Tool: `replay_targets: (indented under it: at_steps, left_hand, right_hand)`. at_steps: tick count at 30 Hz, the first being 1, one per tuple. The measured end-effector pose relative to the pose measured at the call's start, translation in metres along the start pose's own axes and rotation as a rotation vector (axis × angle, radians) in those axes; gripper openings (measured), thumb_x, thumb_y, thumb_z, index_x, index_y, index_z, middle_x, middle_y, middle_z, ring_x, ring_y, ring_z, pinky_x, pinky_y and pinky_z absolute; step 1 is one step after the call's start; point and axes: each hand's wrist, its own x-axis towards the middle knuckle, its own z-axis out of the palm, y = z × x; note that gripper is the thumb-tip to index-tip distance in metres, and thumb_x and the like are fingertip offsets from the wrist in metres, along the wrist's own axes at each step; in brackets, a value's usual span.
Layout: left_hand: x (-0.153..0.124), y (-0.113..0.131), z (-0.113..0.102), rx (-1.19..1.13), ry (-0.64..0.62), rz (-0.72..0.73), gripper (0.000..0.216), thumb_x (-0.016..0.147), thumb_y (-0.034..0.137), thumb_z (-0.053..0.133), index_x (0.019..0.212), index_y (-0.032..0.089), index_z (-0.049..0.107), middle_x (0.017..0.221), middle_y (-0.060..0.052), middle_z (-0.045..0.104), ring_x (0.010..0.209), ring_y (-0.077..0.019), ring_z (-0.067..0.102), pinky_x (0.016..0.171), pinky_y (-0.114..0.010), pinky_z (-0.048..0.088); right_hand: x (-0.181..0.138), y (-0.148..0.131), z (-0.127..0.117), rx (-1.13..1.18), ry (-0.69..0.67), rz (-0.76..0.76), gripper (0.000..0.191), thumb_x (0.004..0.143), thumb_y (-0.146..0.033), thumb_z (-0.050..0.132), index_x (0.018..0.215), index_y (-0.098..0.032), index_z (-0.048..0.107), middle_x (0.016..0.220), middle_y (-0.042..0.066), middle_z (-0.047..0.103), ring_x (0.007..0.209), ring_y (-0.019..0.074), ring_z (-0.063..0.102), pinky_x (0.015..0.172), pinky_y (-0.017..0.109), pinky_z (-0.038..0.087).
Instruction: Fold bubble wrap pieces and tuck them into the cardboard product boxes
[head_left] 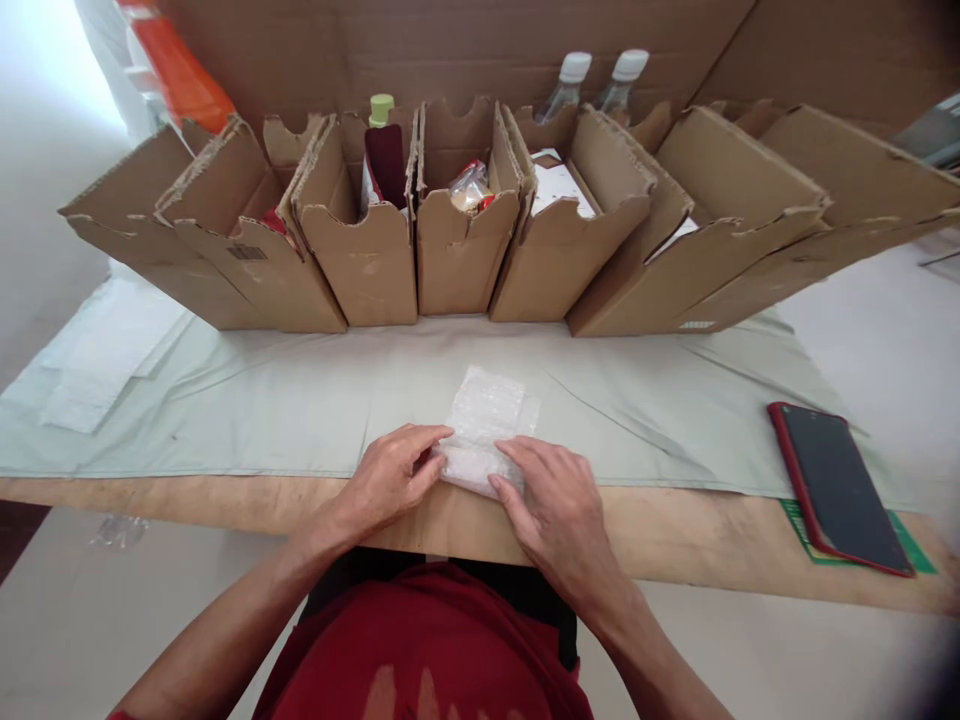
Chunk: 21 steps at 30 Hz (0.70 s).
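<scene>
With thumbs and fingers a little apart, my left hand [401, 465] and right hand [553, 492] are touching the folded bubble wrap [486, 402] at its nine and three o'clock sides; whether they are gripping, I cannot tell. It is lying near the counter's [285, 505] front edge, with cardboard boxes [457, 255] standing at twelve o'clock.

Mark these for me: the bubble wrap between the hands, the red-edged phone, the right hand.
Bubble wrap [484, 412]: head view, middle of its upper face.
Phone [841, 486]: head view, its dark screen.
Right hand [561, 492]: head view, back of the hand.
</scene>
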Motion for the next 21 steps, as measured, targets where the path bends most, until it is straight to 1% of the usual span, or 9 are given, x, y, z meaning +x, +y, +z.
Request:
replay_targets:
  at_steps: [2,4,6,9,11,12,14,17,21]
  left_hand:
    - [0.008,-0.003,0.003,0.036,-0.019,-0.024,0.035,0.092,0.019,0.057,0.125,0.018,0.069,0.104,-0.007,0.076,0.082,-0.0182,0.068,0.079,-0.031,0.057]
    - [0.011,-0.003,0.003,0.076,-0.027,-0.010,0.036,0.092,0.018,0.057,0.125,0.017,0.069,0.100,-0.007,0.074,0.079,-0.0176,0.067,0.077,-0.031,0.057]
    - [0.011,-0.002,0.000,0.086,-0.005,0.033,0.034,0.092,0.019,0.057,0.123,0.017,0.070,0.103,-0.008,0.071,0.083,-0.0181,0.067,0.077,-0.031,0.057]
    - [0.009,0.003,-0.007,0.007,0.010,0.065,0.032,0.094,0.022,0.057,0.123,0.020,0.069,0.121,-0.011,0.069,0.104,-0.0220,0.067,0.068,-0.027,0.056]
    - [0.009,0.006,-0.012,-0.062,-0.031,0.081,0.032,0.095,0.029,0.059,0.125,0.021,0.068,0.128,-0.012,0.068,0.116,-0.0249,0.063,0.059,-0.023,0.053]
    - [0.010,0.008,-0.013,-0.084,-0.060,0.094,0.034,0.095,0.031,0.060,0.127,0.020,0.067,0.128,-0.012,0.068,0.116,-0.0255,0.063,0.059,-0.023,0.053]
    - [0.015,0.008,-0.012,-0.085,-0.112,0.113,0.038,0.094,0.032,0.062,0.129,0.019,0.067,0.118,-0.011,0.073,0.106,-0.0240,0.065,0.067,-0.027,0.056]
    - [0.027,0.005,-0.004,-0.020,-0.116,0.075,0.034,0.093,0.027,0.061,0.125,0.020,0.071,0.098,-0.007,0.076,0.085,-0.0199,0.066,0.080,-0.033,0.056]
    - [0.040,0.001,0.009,0.090,-0.123,0.018,0.031,0.092,0.025,0.061,0.120,0.021,0.073,0.092,-0.004,0.075,0.077,-0.0181,0.066,0.078,-0.032,0.055]
  right_hand:
    - [-0.002,0.000,0.000,-0.084,0.022,-0.074,0.024,0.099,-0.022,0.059,0.123,-0.018,0.063,0.122,0.013,0.069,0.112,0.0308,0.062,0.093,0.046,0.045]
    - [-0.002,-0.001,0.000,-0.100,-0.067,-0.154,0.026,0.097,-0.019,0.062,0.123,-0.018,0.062,0.124,0.013,0.068,0.115,0.0320,0.059,0.097,0.048,0.043]
    - [0.000,-0.001,0.003,-0.083,-0.156,-0.194,0.024,0.097,-0.017,0.061,0.121,-0.017,0.062,0.119,0.011,0.070,0.110,0.0300,0.061,0.097,0.047,0.042]
    - [0.001,0.003,0.006,0.003,-0.150,-0.144,0.020,0.101,-0.013,0.054,0.118,-0.018,0.063,0.103,0.006,0.074,0.096,0.0246,0.063,0.092,0.042,0.044]
    - [-0.001,0.005,0.007,0.098,-0.130,-0.065,0.021,0.103,-0.014,0.052,0.120,-0.018,0.063,0.101,0.005,0.075,0.093,0.0227,0.064,0.088,0.040,0.045]
    - [-0.002,0.007,0.007,0.135,-0.134,-0.021,0.022,0.104,-0.016,0.051,0.121,-0.018,0.063,0.102,0.005,0.075,0.092,0.0220,0.064,0.087,0.038,0.046]
    - [-0.003,0.009,0.006,0.158,-0.159,0.045,0.022,0.104,-0.019,0.050,0.121,-0.019,0.064,0.103,0.005,0.075,0.090,0.0216,0.065,0.084,0.037,0.047]
    - [-0.005,0.010,0.005,0.023,-0.123,0.065,0.022,0.105,-0.022,0.049,0.120,-0.019,0.065,0.106,0.008,0.074,0.091,0.0246,0.063,0.081,0.040,0.045]
    - [-0.004,0.007,0.001,-0.170,-0.007,-0.008,0.024,0.102,-0.028,0.056,0.125,-0.021,0.063,0.118,0.012,0.069,0.103,0.0283,0.060,0.088,0.043,0.042]
